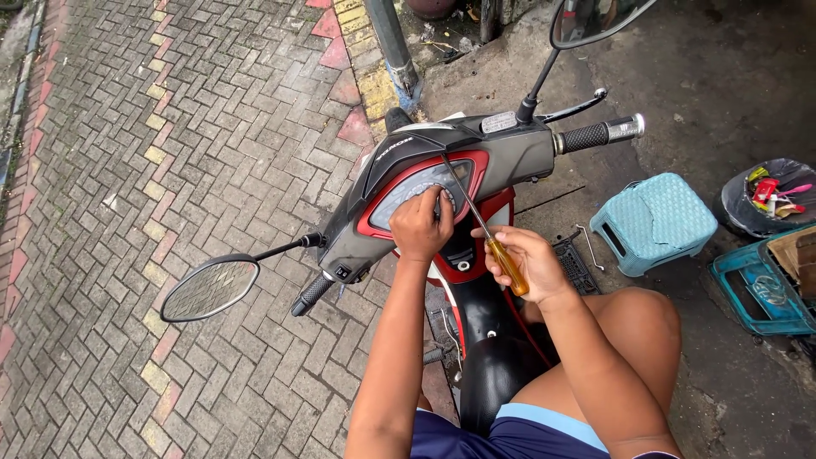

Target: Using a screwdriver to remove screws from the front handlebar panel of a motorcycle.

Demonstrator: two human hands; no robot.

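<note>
Up front, the left hand [420, 227] presses curled fingers on the scooter's [476, 157] glossy curved dial [414, 185], hiding part of it, while the right hand [525, 263] grips a screwdriver [486, 234] by its amber handle, thin steel shaft angled toward the cowl.

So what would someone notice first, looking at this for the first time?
Probably the scooter's handlebar cover at centre, with the left hand pressed on its speedometer. Beside it, the right hand holds an amber-handled screwdriver, shaft angled up to the cover. A turquoise stool sits at right.
</note>
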